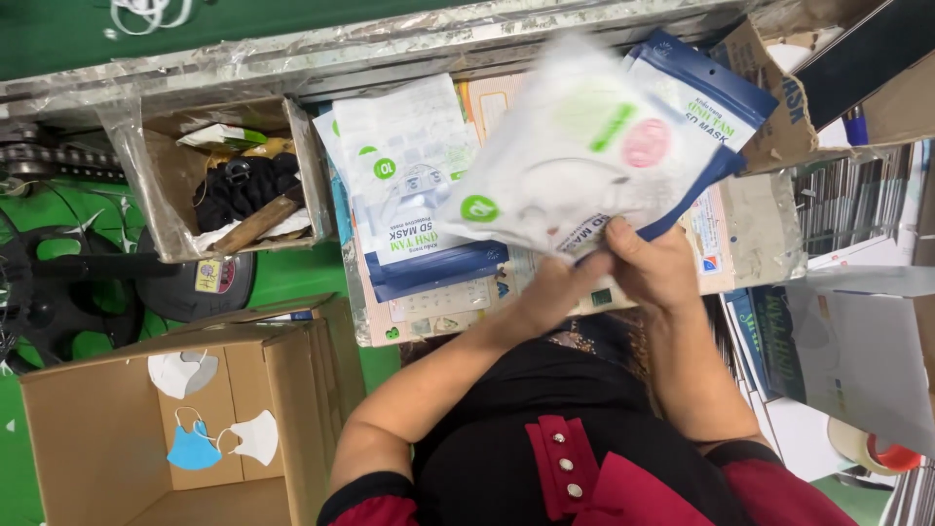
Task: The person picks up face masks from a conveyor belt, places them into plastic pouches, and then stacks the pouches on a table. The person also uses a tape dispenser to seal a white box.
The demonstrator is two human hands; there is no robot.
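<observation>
My left hand (545, 292) and my right hand (657, 268) meet at the bottom edge of a bundle of flat mask packets (594, 156), white plastic with blue backing. The top packet is blurred. Both hands grip the bundle above a cardboard work surface (721, 263). A second stack of the same mask packets (414, 185) lies on that surface just left of the held bundle.
An open cardboard box (146, 429) at lower left holds loose white and blue face masks (195, 448). A plastic-lined box (166, 185) with dark odds and ends sits behind it. A torn carton (769, 97) stands upper right, and a tape roll (867, 448) lies at lower right.
</observation>
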